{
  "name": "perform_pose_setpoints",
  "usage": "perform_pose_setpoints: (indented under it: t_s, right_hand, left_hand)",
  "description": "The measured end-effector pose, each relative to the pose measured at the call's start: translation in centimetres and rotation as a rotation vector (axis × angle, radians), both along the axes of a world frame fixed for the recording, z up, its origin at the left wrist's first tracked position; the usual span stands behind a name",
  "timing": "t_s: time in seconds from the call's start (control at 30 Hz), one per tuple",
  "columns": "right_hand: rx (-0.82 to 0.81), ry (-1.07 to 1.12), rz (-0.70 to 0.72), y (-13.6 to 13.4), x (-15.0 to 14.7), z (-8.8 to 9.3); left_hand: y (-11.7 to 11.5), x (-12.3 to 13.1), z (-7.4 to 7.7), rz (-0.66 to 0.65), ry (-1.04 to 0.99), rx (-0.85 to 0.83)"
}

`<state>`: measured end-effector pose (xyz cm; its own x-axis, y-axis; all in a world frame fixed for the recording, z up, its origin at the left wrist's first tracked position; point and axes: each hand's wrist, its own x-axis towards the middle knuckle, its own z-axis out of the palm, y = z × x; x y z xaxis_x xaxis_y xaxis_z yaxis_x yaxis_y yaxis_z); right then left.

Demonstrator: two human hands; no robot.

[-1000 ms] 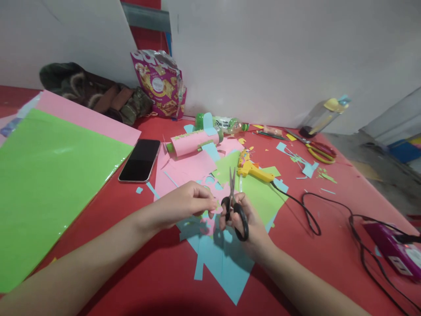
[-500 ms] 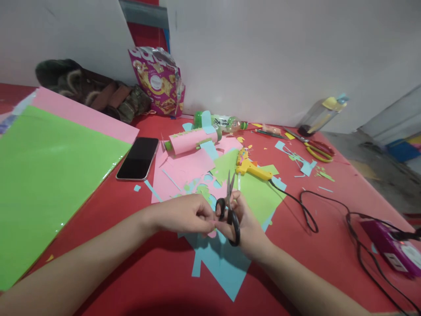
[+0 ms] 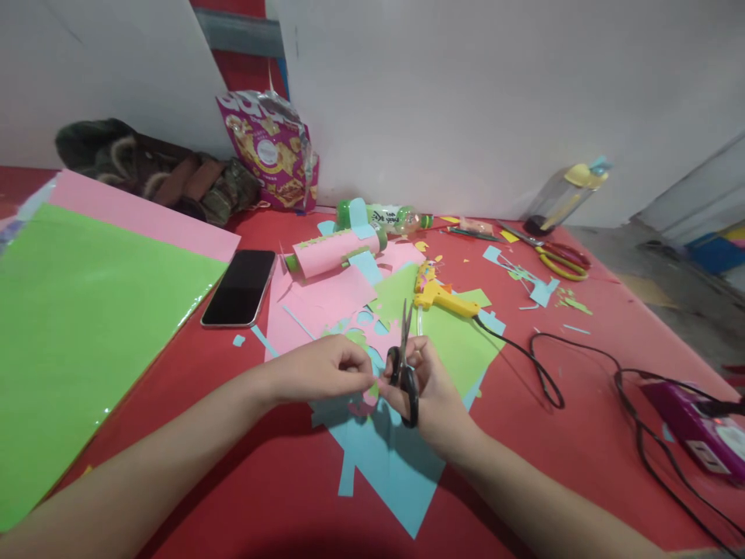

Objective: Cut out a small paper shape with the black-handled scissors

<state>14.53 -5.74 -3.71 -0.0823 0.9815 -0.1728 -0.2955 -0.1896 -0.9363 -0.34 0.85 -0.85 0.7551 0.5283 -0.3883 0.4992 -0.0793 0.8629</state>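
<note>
My right hand [image 3: 427,388] is closed round black-handled scissors [image 3: 409,384], their slightly parted blades pointing away from me. Its thumb and fingertip meet the fingers of my left hand [image 3: 343,369]. That left hand is pinched shut at a small pink and green paper piece [image 3: 365,401], which shows just below the fingertips; its held edge is hidden. Beneath both hands lies a blue paper sheet [image 3: 396,473]. Pink paper with cut-out holes [image 3: 381,335] and green scraps lie just beyond them.
Beyond my hands are a yellow glue gun [image 3: 445,300] with a black cord, a pink-wrapped bottle [image 3: 331,252] and a green bottle [image 3: 396,219]. A phone [image 3: 240,287] and green sheets [image 3: 105,310] lie left. Larger scissors [image 3: 559,258] and a purple power strip [image 3: 698,435] are right.
My hands have shifted slightly left, still fingertip to fingertip. More of the small pink and green paper piece shows below the left fingers. The view has tilted a little.
</note>
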Motion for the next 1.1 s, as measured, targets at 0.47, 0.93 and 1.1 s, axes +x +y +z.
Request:
perform_pose_setpoints:
  t_s: [0.47, 0.93, 1.1]
  right_hand:
    - [0.084, -0.022, -0.282, 0.3, 0.2, -0.1]
    - [0.115, 0.006, -0.276, 0.1, -0.1, 0.1]
    - [0.099, -0.022, -0.283, 0.1, 0.0, 0.1]
  left_hand:
    - [-1.2, 1.3, -0.9, 0.195, -0.133, -0.168]
    - [-2.4, 2.1, -1.9, 0.318, -0.179, -0.127]
    - [-2.4, 2.0, -1.9, 0.313, -0.172, -0.036]
